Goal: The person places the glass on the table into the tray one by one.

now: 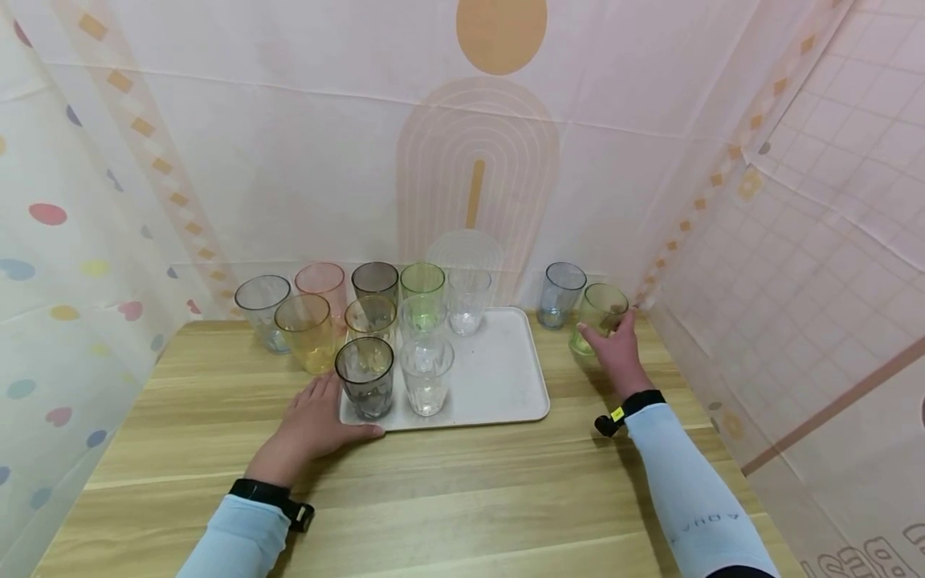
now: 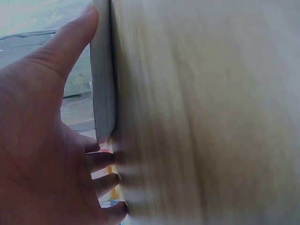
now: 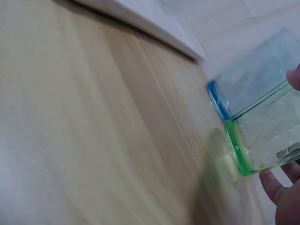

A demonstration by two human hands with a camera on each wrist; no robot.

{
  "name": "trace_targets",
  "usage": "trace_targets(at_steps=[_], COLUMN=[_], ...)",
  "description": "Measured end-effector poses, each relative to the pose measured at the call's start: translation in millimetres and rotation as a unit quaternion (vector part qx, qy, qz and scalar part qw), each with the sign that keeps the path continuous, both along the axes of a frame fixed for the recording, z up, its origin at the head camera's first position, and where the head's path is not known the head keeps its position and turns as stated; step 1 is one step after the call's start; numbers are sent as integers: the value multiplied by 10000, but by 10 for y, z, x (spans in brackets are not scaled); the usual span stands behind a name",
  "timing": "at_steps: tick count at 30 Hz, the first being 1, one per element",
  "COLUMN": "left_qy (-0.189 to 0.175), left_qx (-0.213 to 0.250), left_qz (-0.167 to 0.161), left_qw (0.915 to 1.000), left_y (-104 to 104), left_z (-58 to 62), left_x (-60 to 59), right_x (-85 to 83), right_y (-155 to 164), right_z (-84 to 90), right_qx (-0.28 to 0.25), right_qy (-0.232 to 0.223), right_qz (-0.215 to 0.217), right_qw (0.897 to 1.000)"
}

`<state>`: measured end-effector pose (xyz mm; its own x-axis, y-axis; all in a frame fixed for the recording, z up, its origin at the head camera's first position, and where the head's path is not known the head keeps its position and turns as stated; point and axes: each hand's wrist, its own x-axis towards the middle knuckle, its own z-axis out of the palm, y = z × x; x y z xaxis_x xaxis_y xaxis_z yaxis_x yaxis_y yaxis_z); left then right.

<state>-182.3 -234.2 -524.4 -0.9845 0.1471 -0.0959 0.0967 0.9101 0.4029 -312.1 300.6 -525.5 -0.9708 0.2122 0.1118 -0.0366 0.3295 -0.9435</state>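
My right hand (image 1: 614, 353) grips a yellow-green glass (image 1: 601, 307), thumb on its near left side and fingers round the right. In the right wrist view the green base of this glass (image 3: 238, 147) shows close over the table, overlapping a blue glass (image 1: 560, 299) beside it. My left hand (image 1: 314, 421) rests at the near left corner of a white tray (image 1: 502, 381), its thumb along the front edge and fingers stretched along the left side. Close by that hand, a dark grey glass (image 1: 366, 381) and a clear glass (image 1: 426, 377) stand upright on the tray.
Behind those two, several more glasses stand on the tray, among them an amber glass (image 1: 371, 317) and a green glass (image 1: 422, 282). Left of the tray are another amber glass (image 1: 305, 329), a pink glass (image 1: 321, 281) and a clear dark-rimmed glass (image 1: 262, 305). A patterned curtain (image 1: 289, 160) hangs behind the table.
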Motion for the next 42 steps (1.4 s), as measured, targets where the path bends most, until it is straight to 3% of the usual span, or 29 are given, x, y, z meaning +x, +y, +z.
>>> trace_targets(at_steps=[11,18,30,42], left_qy=[-9,-45,-34,-40], left_qx=[-11,-65,-88,-37], left_qz=[-32,-8,-18,13], left_qw=[10000,10000,10000,10000], left_y=[-2,-11,-18,9], left_z=[36,25,8,42], left_x=[12,5,-1,19], right_x=[188,274,242,191], right_y=[-603,-1072,-1678,-1877], right_z=[107,158,101,71], right_qx=[-343,-219,-55,85], right_qy=[93,25,245,227], right_qz=[772,1272,1809,1907], right_qw=[9964,9916,9832,9813])
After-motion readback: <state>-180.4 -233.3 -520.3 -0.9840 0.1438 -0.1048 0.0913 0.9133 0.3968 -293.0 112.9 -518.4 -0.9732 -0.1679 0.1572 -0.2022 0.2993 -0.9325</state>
